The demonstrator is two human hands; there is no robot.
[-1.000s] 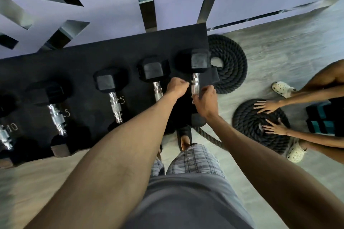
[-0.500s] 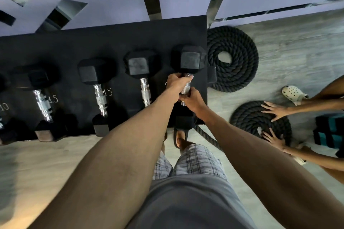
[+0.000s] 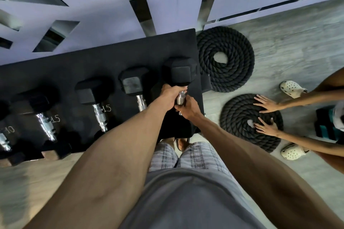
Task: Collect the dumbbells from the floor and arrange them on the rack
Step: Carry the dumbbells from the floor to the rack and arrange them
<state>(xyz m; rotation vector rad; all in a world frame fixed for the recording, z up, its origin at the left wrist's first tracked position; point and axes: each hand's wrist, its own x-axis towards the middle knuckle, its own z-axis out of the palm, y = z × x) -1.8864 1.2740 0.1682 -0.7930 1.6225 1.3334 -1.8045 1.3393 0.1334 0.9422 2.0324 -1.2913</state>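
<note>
Racking step. I see left hand [image 3: 168, 96] and right hand [image 3: 189, 108], fingers [image 3: 177, 89] curled round the chrome handle [image 3: 180, 98] of the end dumbbell [image 3: 183, 72]. Its head lies just beyond the fingers, over the rack [image 3: 111, 61]. Next, I judge: seat it level, then let go.

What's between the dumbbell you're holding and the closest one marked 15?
Another black dumbbell lies on the rack between the held dumbbell and the 15 dumbbell; the head view shows it.
</note>
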